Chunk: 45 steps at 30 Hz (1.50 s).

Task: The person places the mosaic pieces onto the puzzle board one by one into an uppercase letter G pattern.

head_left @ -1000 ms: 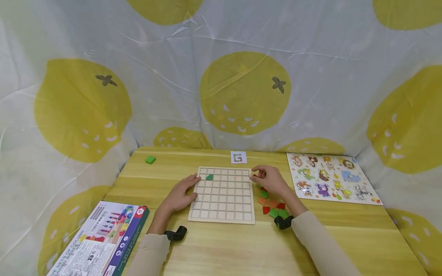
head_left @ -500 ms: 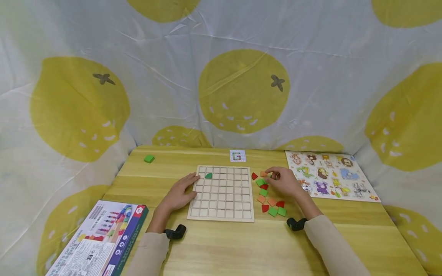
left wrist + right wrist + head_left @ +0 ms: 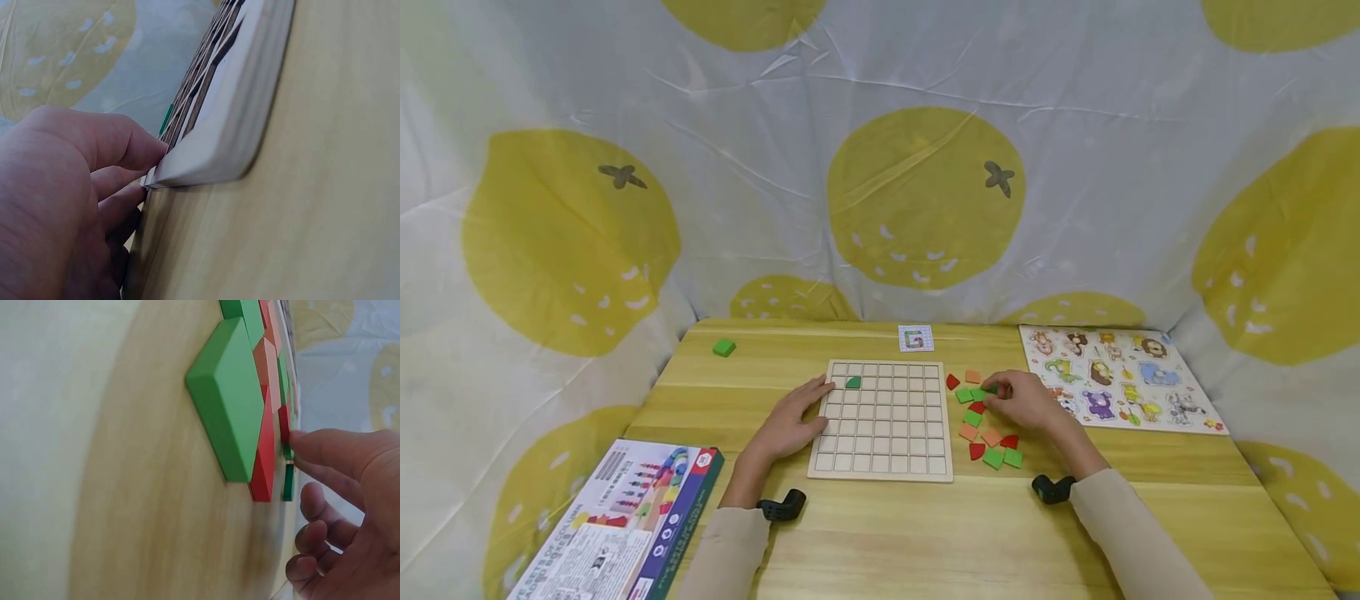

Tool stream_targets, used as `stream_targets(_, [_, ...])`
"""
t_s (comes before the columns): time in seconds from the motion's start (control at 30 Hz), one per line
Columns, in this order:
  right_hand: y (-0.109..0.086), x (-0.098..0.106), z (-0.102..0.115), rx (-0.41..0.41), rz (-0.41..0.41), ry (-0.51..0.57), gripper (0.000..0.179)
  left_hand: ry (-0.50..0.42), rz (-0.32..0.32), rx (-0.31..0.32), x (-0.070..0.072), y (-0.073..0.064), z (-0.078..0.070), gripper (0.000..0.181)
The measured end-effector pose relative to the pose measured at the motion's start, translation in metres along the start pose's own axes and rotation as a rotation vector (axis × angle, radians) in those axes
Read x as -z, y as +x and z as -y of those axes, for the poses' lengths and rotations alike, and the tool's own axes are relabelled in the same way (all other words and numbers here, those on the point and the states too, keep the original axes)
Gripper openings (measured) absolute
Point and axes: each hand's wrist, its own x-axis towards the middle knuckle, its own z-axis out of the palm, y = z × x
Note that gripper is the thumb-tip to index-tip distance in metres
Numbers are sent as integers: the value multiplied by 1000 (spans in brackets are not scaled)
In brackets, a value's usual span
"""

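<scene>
A: Change?
B: Right grip [image 3: 1025, 402] has moved rightward, from beside the gridded board [image 3: 886, 425] in to the loose tiles [image 3: 992, 457]. Judged: choosing tiles, not placing.
A: Pinching?
B: Cannot tell; a green tile [image 3: 977, 394] lies just at its fingertips.
A: Left grip [image 3: 788, 423]?
B: Unmoved: thumb spread from fingers, touching the board, which sits to its right with one green quarter-piece [image 3: 853, 382] in it.

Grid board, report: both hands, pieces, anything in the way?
Left hand touching the grid board at its left edge. Right hand at the loose pieces, grip unclear. One green piece on the board; neither hand across its middle.
</scene>
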Motion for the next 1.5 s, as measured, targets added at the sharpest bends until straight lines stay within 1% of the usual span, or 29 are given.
stream_targets(0.1, [-2, 2, 0, 13, -1, -4, 24, 0, 5, 7, 1, 0, 0, 62])
stream_targets(0.3, [-1, 4, 2, 49, 25, -34, 29, 7, 5, -3, 3, 2, 0, 63])
stream_targets(0.6, [1, 4, 3, 36, 39, -32, 28, 6, 4, -19, 2, 3, -2, 63])
stream_targets(0.9, [0, 5, 3, 38, 1, -6, 26, -2, 10, 9, 1, 3, -1, 64])
stream_targets(1.13, [-2, 4, 4, 32, -18, 6, 25, -6, 7, 10, 1, 0, -2, 62])
stream_targets(1.33, [-2, 5, 13, 32, -28, 14, 26, -9, 6, 8, 0, 0, -3, 62])
stream_targets(1.5, [1, 3, 22, 56, -33, -6, 27, -5, 4, 8, 0, 0, 0, 63])
